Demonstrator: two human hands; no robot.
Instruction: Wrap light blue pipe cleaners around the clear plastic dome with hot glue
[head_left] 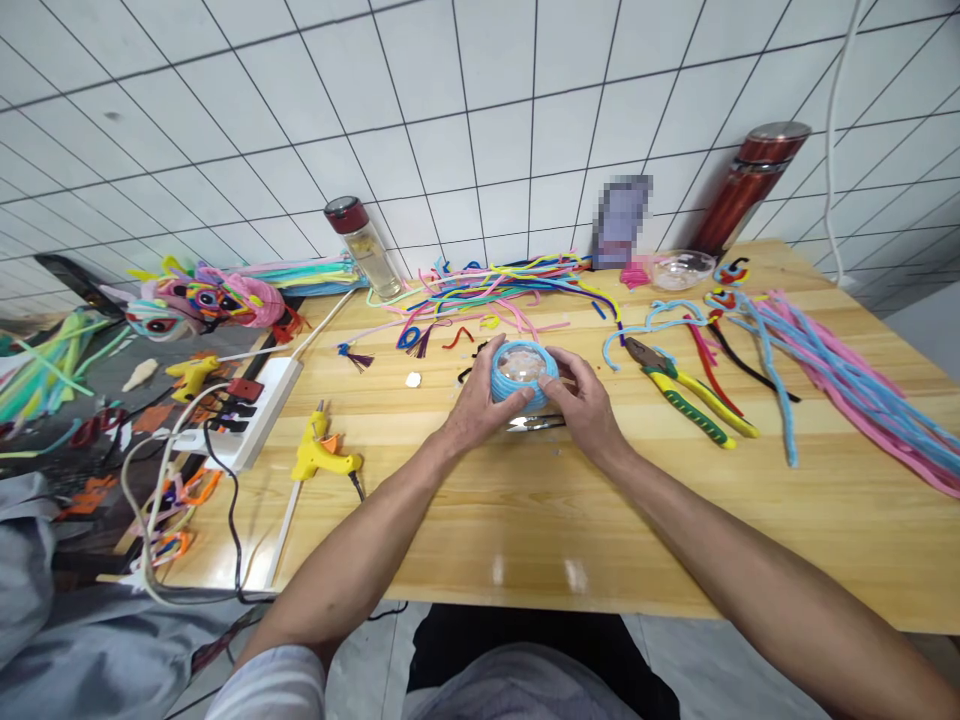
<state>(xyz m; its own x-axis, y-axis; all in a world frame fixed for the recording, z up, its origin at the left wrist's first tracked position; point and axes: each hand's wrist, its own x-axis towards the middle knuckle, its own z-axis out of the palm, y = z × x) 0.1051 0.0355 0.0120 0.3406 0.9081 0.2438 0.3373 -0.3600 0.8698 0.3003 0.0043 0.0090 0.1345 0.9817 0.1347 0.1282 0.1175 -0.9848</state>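
Both my hands hold a round clear plastic piece wrapped in coils of light blue pipe cleaner (pixel 517 395), just above the middle of the table. My left hand (pixel 480 398) curls around its left side, with the thumb on the front. Around the right side goes my right hand (pixel 583 402), its thumb also pressed to the front coils. Through the ring's top the clear dome (pixel 523 364) shows. A shiny metal thing (pixel 534 423), perhaps scissors, lies partly hidden beneath my hands. Pliers with green and yellow handles (pixel 686 395) rest to the right.
A yellow glue gun (pixel 324 450) and a white power strip (pixel 262 415) with cords lie left. Pipe cleaners (pixel 502 290) are strewn at the back; blue and pink ones (pixel 847 370) lie right. A glass bottle (pixel 367 250) and red thermos (pixel 750 185) stand by the tiled wall.
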